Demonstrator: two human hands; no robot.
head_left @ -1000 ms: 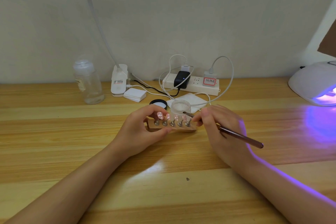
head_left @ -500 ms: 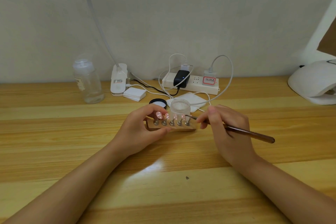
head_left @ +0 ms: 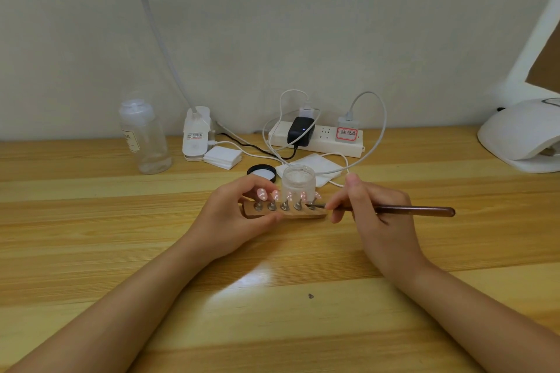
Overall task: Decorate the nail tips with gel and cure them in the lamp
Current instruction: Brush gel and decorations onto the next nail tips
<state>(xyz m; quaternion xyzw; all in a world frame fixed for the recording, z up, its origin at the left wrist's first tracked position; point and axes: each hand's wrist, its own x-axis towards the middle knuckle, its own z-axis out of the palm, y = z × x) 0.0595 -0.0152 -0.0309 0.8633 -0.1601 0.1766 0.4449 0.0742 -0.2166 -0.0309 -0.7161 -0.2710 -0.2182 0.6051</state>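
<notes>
The purple glow has gone from the lamp (head_left: 521, 136) at the far right, and the brush (head_left: 394, 209) has swung flatter. The right hand (head_left: 375, 215) pinches it, tip at the rightmost nail tip (head_left: 316, 195). The left hand (head_left: 233, 221) grips the wooden holder (head_left: 291, 214) mid-table, so decorating looks unfinished.

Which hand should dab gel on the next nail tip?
Right. The right hand already holds the brush, tip at the nail tips; the left hand grips the wooden holder.
</notes>
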